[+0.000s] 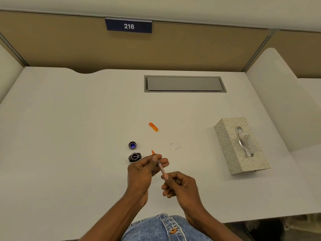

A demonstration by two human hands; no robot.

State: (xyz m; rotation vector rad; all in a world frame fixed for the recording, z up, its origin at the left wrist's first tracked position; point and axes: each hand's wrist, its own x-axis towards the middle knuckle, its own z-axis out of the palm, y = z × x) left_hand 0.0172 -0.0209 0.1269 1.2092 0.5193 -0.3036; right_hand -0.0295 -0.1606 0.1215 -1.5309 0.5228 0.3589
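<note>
Pen held over the bench, its long axis slanting from nib, far-left, to tail, near-right. Left hand pinches the nib end and right hand the tail. Open ink bottle stands just left of the nib.

White worktop carrying few small items. Open ink bottle standing just beside left hand, at its far-left side. Bottle lid lying upturned just beyond ink bottle, not touching it. Orange pen piece lying slanted farther out past left hand. Faint smudges showing beyond right hand. Tissue box sitting well right of right hand. Grey hatch lying flush, far beyond both hands.
</note>
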